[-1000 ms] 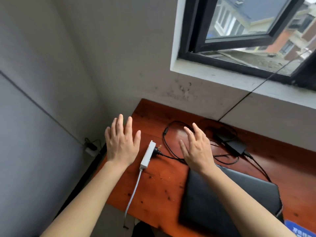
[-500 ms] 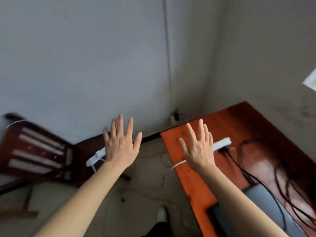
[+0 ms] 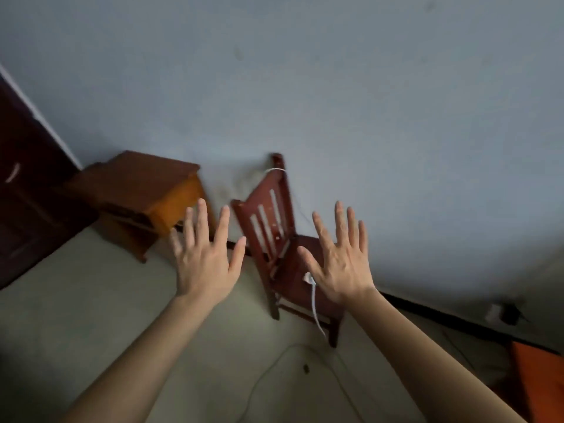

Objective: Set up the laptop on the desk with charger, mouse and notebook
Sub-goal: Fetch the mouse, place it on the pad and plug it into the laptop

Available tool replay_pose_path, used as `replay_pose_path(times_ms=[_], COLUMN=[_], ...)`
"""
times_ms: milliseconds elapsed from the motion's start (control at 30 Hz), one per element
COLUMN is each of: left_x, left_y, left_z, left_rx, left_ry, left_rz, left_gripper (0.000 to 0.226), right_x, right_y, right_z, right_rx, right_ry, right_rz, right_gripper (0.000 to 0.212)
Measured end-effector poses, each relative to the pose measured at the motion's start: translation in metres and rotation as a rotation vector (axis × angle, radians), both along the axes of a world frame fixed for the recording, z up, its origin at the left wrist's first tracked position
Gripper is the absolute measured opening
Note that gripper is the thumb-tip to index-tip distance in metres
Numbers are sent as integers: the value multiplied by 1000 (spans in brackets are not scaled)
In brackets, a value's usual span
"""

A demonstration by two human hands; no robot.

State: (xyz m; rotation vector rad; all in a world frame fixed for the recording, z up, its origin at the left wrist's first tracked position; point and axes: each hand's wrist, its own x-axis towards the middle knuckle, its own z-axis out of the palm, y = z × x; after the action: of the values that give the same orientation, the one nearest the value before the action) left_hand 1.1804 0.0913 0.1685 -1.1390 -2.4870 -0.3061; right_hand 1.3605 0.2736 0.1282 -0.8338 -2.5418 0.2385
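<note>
Spreading wide and holding nothing, the left hand (image 3: 205,265) and right hand (image 3: 341,264) are hovering; the desk (image 3: 543,377), probably that blurred orange corner, is lying low-right, nearer the right hand, laptop unseen.

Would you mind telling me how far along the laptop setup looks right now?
Done: nothing can be confirmed; only a corner of the desk shows, with no laptop, charger, mouse or notebook in view. In hand: nothing; the left hand and right hand are spread open in front of a red chair with a white cable hanging off it. Left: by this view, every item.
</note>
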Motion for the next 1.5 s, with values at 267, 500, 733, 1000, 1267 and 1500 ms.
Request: replay_pose_path(times_ms=[267,500,733,1000,1267,1500], left_x=[-218,-359,-533,-717,-893,-1088], left_y=[-152,-209,-207,-214,-282,-334], left_z=[27,5,-25,-23,-46,-81], left_rx=[71,39,-17,-54,-46,-148], left_ry=[-22,-28,-63,-117,-147,-267], left_rz=[379,516,636,766,787,633], left_gripper=[70,71,69,68,69,73], right_x=[-298,-468,-679,-902,-1103,-1253], right_y=[-99,-141,-136,-151,-223,-267], right_z=[23,13,-28,-34,-58,-84], right_rx=[81,101,33,-44,7,-115], right_ry=[-46,-63,-65,-148,-219,-324], right_rz=[303,471,558,677,793,588], right_gripper=[76,74,84,83,85,87])
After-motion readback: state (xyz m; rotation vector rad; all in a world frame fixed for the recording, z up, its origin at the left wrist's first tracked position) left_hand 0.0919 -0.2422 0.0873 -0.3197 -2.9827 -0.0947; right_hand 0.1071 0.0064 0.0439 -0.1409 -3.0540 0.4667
